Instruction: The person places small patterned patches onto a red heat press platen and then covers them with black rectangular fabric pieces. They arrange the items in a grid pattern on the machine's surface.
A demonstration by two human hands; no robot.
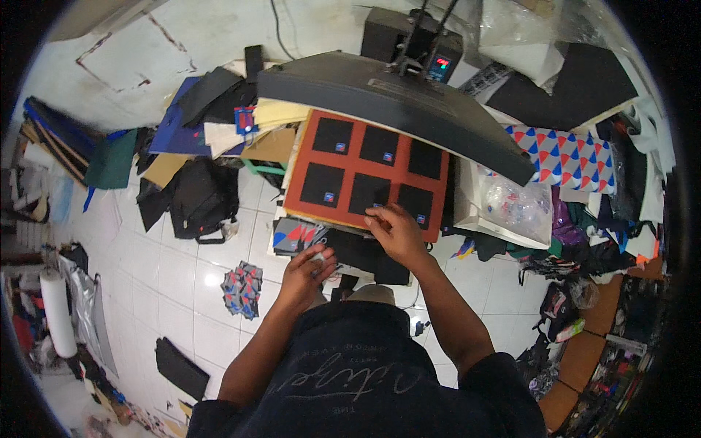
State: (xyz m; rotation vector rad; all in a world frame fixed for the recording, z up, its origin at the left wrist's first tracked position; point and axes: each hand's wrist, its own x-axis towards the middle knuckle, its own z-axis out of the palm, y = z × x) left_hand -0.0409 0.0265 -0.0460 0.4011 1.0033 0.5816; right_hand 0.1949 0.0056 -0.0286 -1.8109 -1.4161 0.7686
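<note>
On the heat press's lower plate, an orange-red pad (350,160) carries several black fabric squares (323,184) in two rows. Most squares show a small blue-and-red emblem (328,197) near the lower right corner. My right hand (398,230) reaches over the near edge, its thumb and fingertips pinched together at the emblem corner of the near middle square (369,191). Whatever is between those fingertips is too small to tell. In front of the press, my left hand (308,276) is held with curled fingers around something small and pale that I cannot make out.
The dark upper plate (394,106) of the press hangs raised over the pad's far side. A white box (504,208) with clear plastic stands at right. Patterned pieces (296,237) lie by the near left corner; a patterned pile (242,290) and black bag (201,201) are on the floor.
</note>
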